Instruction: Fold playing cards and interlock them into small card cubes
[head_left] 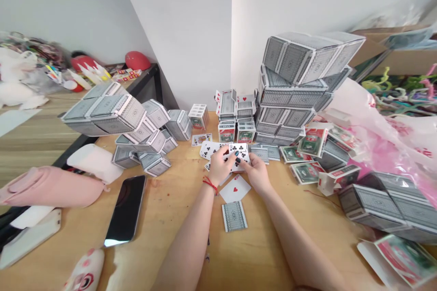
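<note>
My left hand (220, 163) and my right hand (257, 173) meet over the middle of the table, both closed on playing cards (238, 150) with club faces showing. Dark nail polish shows on the thumbs, and a red string bracelet circles my left wrist. Beneath and to the left, more face-up cards (207, 149) lie fanned out. Closer to me rests an ace of hearts (235, 190), and in front of it a folded card (234, 216) with a grey patterned back. Just behind my hands stand card boxes (226, 132) with structures of folded cards on top.
Tall stacks of folded-card blocks (287, 91) rise at right, with another leaning stack (109, 111) at left. Opened card boxes (309, 170) lie scattered at right beside pink plastic (385, 154). A black phone (125, 209) and a pink pouch (54, 186) lie at left.
</note>
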`<move>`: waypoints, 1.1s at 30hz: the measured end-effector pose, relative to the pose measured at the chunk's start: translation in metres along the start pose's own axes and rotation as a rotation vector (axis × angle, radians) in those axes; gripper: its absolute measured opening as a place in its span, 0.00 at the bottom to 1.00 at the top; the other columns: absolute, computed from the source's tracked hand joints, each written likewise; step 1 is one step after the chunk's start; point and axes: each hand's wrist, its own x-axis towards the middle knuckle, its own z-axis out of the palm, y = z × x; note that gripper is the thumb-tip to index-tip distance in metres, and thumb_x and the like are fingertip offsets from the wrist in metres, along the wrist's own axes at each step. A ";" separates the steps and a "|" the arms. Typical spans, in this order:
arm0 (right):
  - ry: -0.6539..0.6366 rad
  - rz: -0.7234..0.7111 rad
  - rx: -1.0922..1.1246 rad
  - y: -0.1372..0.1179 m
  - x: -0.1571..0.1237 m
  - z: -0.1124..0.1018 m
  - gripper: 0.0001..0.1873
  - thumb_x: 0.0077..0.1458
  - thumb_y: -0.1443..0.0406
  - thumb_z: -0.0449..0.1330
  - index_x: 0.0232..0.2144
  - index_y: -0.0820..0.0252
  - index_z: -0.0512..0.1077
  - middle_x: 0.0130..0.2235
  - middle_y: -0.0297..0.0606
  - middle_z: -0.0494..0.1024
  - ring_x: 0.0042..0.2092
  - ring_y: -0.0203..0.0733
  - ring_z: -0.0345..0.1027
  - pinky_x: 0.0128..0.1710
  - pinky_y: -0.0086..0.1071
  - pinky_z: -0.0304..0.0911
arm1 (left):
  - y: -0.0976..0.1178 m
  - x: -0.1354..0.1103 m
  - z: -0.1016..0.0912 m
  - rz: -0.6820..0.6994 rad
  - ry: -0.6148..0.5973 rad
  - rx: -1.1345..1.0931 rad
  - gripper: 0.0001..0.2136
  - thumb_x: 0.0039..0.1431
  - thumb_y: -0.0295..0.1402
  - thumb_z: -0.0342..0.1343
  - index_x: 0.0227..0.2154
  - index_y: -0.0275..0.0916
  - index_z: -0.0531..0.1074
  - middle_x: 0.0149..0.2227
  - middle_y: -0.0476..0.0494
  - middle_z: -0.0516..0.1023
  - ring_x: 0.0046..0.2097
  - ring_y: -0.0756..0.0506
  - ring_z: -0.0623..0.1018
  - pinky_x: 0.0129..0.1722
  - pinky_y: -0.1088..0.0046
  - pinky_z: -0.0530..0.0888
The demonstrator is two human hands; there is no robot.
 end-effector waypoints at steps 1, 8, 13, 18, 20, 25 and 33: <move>0.017 -0.001 0.012 -0.001 0.000 0.000 0.15 0.41 0.57 0.62 0.30 0.60 0.66 0.27 0.35 0.74 0.27 0.41 0.69 0.24 0.33 0.68 | 0.000 0.000 0.000 -0.007 0.007 -0.010 0.07 0.52 0.35 0.51 0.27 0.36 0.66 0.26 0.48 0.69 0.31 0.49 0.70 0.30 0.75 0.67; -0.076 0.051 0.031 -0.004 -0.001 0.002 0.18 0.35 0.60 0.66 0.30 0.59 0.67 0.27 0.35 0.74 0.26 0.40 0.69 0.26 0.34 0.68 | 0.001 0.000 -0.001 -0.065 0.109 -0.136 0.10 0.50 0.35 0.52 0.19 0.36 0.62 0.21 0.51 0.63 0.26 0.52 0.65 0.26 0.78 0.62; 0.076 -0.015 0.176 -0.001 0.004 -0.002 0.13 0.39 0.59 0.64 0.26 0.60 0.67 0.26 0.33 0.73 0.27 0.36 0.67 0.27 0.31 0.65 | 0.000 -0.001 0.001 -0.142 0.117 -0.294 0.08 0.49 0.35 0.54 0.22 0.36 0.65 0.21 0.52 0.66 0.24 0.53 0.66 0.23 0.79 0.62; 0.166 -0.082 0.107 -0.001 0.007 -0.007 0.13 0.39 0.59 0.63 0.20 0.60 0.64 0.20 0.28 0.68 0.22 0.31 0.60 0.22 0.26 0.57 | 0.000 0.002 0.000 -0.112 0.107 -0.368 0.10 0.49 0.33 0.53 0.36 0.36 0.67 0.35 0.43 0.73 0.34 0.49 0.73 0.32 0.76 0.69; 0.182 -0.109 0.018 0.000 0.006 -0.007 0.14 0.40 0.58 0.63 0.19 0.60 0.63 0.18 0.27 0.66 0.21 0.31 0.58 0.21 0.25 0.55 | 0.001 0.002 0.000 -0.078 0.086 -0.350 0.13 0.50 0.32 0.52 0.40 0.37 0.65 0.40 0.41 0.72 0.39 0.48 0.72 0.36 0.74 0.69; 0.185 -0.138 -0.162 0.002 0.005 -0.005 0.15 0.45 0.55 0.58 0.21 0.59 0.62 0.18 0.28 0.64 0.19 0.31 0.56 0.18 0.26 0.55 | 0.006 -0.003 0.000 -0.028 0.042 -0.110 0.12 0.51 0.31 0.52 0.39 0.38 0.64 0.38 0.44 0.72 0.38 0.48 0.72 0.37 0.74 0.68; 0.072 -0.089 -0.113 -0.002 0.003 -0.003 0.14 0.48 0.53 0.54 0.28 0.56 0.60 0.18 0.27 0.65 0.17 0.35 0.61 0.15 0.28 0.58 | 0.000 -0.005 0.005 -0.085 -0.023 0.007 0.07 0.54 0.35 0.48 0.35 0.39 0.64 0.32 0.46 0.72 0.33 0.49 0.72 0.32 0.74 0.68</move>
